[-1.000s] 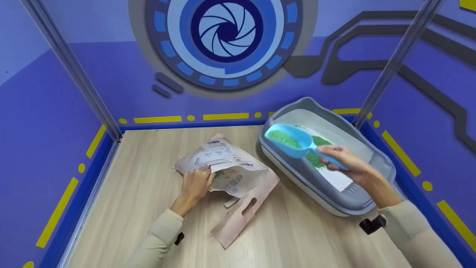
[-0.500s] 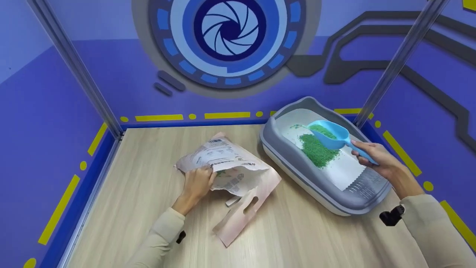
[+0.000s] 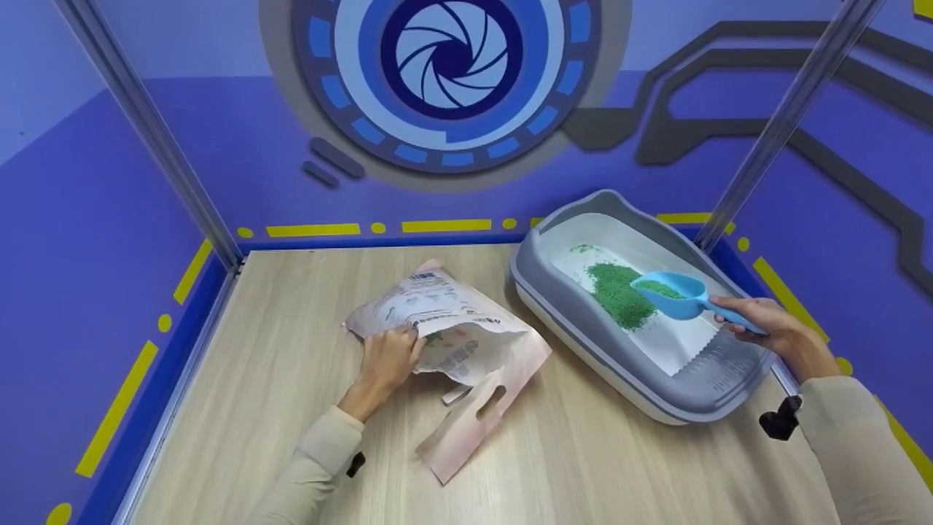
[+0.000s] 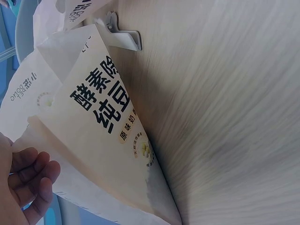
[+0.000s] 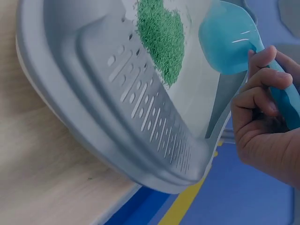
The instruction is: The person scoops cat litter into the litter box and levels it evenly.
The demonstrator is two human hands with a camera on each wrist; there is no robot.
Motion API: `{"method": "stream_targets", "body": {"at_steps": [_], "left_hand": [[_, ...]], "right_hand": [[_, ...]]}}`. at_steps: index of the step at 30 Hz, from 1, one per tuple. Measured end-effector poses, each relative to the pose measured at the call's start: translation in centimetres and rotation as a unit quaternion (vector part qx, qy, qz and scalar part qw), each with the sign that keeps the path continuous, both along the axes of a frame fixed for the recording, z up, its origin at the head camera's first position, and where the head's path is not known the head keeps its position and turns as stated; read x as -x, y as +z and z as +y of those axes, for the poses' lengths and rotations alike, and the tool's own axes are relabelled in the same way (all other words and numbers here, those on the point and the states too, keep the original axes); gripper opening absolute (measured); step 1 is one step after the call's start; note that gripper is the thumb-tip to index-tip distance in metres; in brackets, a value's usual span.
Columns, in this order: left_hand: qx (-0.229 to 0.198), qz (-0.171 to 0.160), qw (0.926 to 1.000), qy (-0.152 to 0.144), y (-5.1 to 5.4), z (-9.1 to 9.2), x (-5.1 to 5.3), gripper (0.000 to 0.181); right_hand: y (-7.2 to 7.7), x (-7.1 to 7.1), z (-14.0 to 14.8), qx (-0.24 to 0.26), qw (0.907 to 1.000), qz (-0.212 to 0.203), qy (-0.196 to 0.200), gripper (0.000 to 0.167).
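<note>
Two hands are at work here, each with its own job. The right hand (image 3: pixel 776 328), toward the right edge of the head view, has its fingers wrapped round the handle of a blue scoop (image 3: pixel 685 308); some green still shows in the bowl. The scoop sits over the grey tray (image 3: pixel 656 390) at the right of the frame, beside the green heap (image 3: pixel 619 297) on the tray's white floor. The left hand (image 3: pixel 386 361) pinches the open edge of a pink bag (image 3: pixel 437 302), which lies on the counter (image 3: pixel 291 408) near the middle of the frame, its mouth gaping to the lower right.

To my eye the step is emptying the scoop, and I'd do it low, with a slow roll of the wrist, so the granules don't bounce over the rim. I'd favour the bare floor toward the upper part of the tray, since the heap is bunched in one place, and keep clear of the slotted panel (image 5: pixel 150 122) at its lower end, where grains could catch. That bag edge deserves a steady pinch too: a slack mouth could fold shut.
</note>
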State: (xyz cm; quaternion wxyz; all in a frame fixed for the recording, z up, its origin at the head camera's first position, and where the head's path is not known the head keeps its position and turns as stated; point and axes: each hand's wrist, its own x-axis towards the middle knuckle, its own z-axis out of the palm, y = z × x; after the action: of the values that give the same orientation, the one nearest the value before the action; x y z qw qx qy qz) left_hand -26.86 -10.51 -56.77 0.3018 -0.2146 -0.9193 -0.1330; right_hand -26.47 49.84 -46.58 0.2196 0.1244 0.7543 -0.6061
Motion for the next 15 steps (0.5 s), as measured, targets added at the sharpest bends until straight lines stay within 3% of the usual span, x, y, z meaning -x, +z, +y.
{"method": "stream_targets", "body": {"at_steps": [6,15], "left_hand": [[0.008,-0.004,1.0,0.004,0.1,0.1,0.0,0.036],[0.005,0.003,1.0,0.006,0.1,0.2,0.1,0.034]], "right_hand": [[-0.4,0.1,0.5,-0.038,0.9985,-0.02,0.034,0.025],[-0.2,1.3,0.9,-0.017,0.993,-0.071,0.093,0.028]]}}
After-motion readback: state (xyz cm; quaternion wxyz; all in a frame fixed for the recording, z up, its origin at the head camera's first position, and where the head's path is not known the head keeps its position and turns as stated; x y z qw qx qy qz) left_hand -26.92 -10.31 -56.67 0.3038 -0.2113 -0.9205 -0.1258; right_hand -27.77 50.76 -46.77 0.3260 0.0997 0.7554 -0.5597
